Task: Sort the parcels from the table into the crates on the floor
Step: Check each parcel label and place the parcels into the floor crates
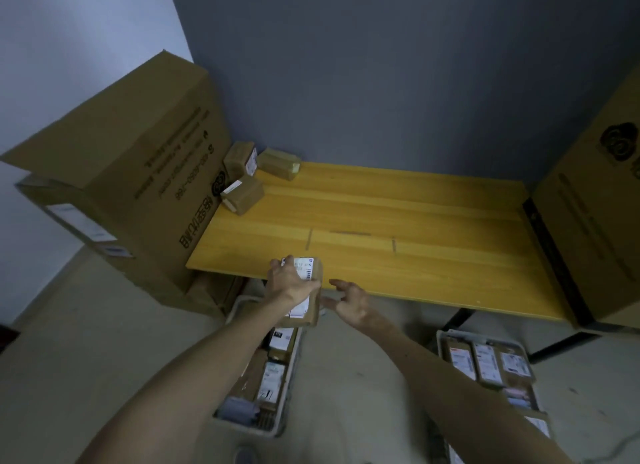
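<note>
My left hand (289, 283) grips a brown parcel (310, 311) with a white label, held at the yellow table's (381, 221) front edge above the left crate (287, 377). Just right of the parcel, my right hand (348, 300) is spread with loose fingers and holds nothing. Three more brown parcels lie at the table's far left corner: one (242, 195) nearest me, one (240, 160) behind it, one (280, 163) to their right. The left crate and the right crate (441, 342) on the floor hold several labelled parcels.
A big cardboard box (121, 144) leans at the table's left end on other boxes (79, 221). Another large box (595, 228) stands at the right end. A grey wall (381, 65) backs the table. Bare floor (104, 342) lies to the left.
</note>
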